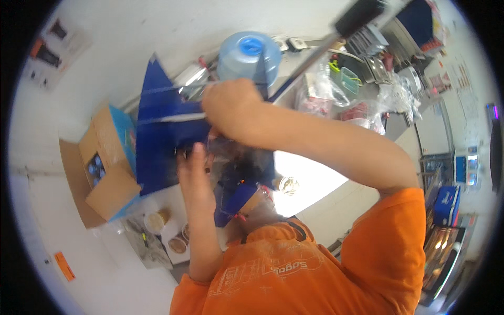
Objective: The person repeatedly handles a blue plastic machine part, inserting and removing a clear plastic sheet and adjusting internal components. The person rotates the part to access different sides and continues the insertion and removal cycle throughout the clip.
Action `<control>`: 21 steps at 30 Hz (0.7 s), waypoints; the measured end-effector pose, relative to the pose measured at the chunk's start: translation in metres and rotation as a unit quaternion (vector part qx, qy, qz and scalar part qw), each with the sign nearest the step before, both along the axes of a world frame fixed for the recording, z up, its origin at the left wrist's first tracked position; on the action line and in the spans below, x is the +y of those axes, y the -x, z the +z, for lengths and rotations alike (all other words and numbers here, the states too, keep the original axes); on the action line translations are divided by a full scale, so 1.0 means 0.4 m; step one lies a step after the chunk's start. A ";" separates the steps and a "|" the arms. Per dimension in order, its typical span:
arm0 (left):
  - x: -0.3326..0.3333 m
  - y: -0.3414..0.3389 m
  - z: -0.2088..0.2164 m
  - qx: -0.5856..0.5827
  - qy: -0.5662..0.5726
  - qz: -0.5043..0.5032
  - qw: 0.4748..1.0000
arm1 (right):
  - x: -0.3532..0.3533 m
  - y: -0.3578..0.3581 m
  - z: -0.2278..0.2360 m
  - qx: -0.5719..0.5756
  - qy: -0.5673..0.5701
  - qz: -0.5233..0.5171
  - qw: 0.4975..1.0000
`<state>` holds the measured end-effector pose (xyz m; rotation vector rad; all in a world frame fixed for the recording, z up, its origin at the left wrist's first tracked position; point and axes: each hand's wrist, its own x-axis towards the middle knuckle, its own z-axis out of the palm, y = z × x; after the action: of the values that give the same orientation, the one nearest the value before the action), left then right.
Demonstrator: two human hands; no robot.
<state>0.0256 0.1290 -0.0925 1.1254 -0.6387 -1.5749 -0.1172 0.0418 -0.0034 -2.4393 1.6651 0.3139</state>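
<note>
A blue metal device (170, 134) with a tall flat panel and a pale crossbar stands in front of me. A long metal lever with a black grip (359, 16) slants up to the right from it. My right hand (233, 110) is closed at the crossbar's right end; whatever its fingers hold is hidden. Lower down, my left hand (195, 170) reaches up into the device, its visible fingers stretched and apart against the dark lower part. Motion blurs the fingertips, and the device's inside is mostly hidden.
An open cardboard box (107, 168) holding bottles stands left. Behind the device is a blue water jug (249, 55). Clear plastic bags (362, 113) with red contents and a green basket (347, 80) lie right. Small tubs (177, 244) stand below left; a cup (287, 185) sits on the glaring surface.
</note>
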 end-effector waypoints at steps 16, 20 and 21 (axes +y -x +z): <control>-0.249 -0.011 0.123 -0.776 0.217 -0.298 0.512 | -0.022 -0.010 -0.059 -0.070 -0.018 0.137 0.988; -0.193 -0.017 0.263 -0.861 0.222 -0.293 0.352 | 0.146 0.008 0.008 -0.399 0.117 0.179 0.892; -0.226 0.003 0.168 -0.850 0.212 -0.278 0.395 | 0.159 0.028 -0.066 -0.462 0.142 0.168 0.859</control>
<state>0.0242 0.0386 -0.0253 1.8835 -2.7625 0.1700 -0.1284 0.1052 -0.0298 -2.4002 0.8887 -0.9874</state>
